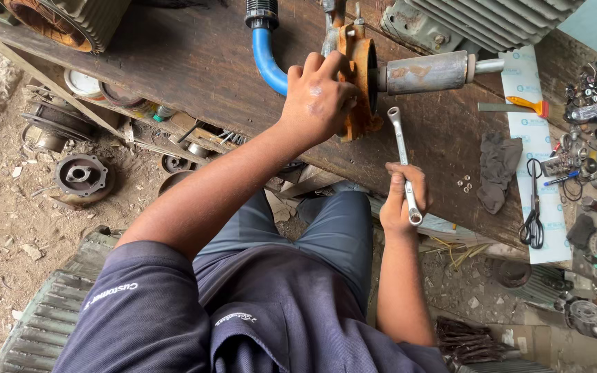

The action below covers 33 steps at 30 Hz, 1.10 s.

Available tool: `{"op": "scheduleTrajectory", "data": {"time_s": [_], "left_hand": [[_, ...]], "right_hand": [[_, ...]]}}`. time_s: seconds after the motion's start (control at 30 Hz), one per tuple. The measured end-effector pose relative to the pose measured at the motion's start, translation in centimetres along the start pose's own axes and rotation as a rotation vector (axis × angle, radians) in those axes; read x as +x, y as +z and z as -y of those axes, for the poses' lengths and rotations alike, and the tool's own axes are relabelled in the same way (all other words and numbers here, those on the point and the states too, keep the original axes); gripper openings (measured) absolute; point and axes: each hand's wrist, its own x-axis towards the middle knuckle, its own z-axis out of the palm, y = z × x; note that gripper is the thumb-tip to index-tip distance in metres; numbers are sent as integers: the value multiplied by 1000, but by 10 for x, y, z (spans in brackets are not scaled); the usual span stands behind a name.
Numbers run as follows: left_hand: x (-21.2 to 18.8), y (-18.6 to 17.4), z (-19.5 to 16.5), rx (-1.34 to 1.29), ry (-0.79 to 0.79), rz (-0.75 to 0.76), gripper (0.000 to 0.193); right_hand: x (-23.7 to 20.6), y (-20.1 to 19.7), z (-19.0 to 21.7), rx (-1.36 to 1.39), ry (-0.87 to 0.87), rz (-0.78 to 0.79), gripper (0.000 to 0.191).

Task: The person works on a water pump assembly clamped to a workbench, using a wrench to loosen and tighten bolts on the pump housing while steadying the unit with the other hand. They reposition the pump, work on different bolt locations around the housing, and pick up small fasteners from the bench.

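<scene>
My left hand (319, 93) grips the rusty orange pump housing (362, 90) that lies on the dark wooden workbench (195, 62). A grey metal shaft (426, 71) sticks out of the housing to the right. A blue hose (265, 59) curves up behind my left hand. My right hand (403, 197) holds a silver ring spanner (402, 159) near its lower end. The spanner's upper ring rests just right of the housing, against the bench top.
A grey rag (499, 169), black scissors (533, 207), a few small nuts (464, 184) and an orange-handled scraper (519, 106) lie on the bench's right side, beside a heap of small parts (592, 131). Finned motor casings (492, 21) stand behind. Round metal parts (81, 176) lie on the dirt floor.
</scene>
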Motion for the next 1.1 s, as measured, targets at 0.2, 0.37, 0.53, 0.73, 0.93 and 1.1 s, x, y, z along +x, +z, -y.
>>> {"op": "scheduleTrajectory", "data": {"time_s": [0.2, 0.37, 0.53, 0.73, 0.93, 1.1], "left_hand": [[-3, 12, -4, 4, -68, -48, 22], [-4, 22, -13, 27, -139, -89, 38], [-10, 22, -10, -33, -131, -96, 44], [-14, 15, -5, -7, -48, -106, 22], [-6, 14, -15, -3, -155, -92, 31], [-8, 12, -12, -23, -26, -152, 27]], "right_hand": [[-9, -3, 8, -16, 5, 10, 12], [-7, -5, 25, -51, -111, 23, 11], [3, -10, 38, -31, -127, 42, 12], [12, -7, 43, -30, -124, 58, 12], [16, -2, 44, -23, -125, 58, 11], [17, -6, 48, -47, -121, 62, 11]]}}
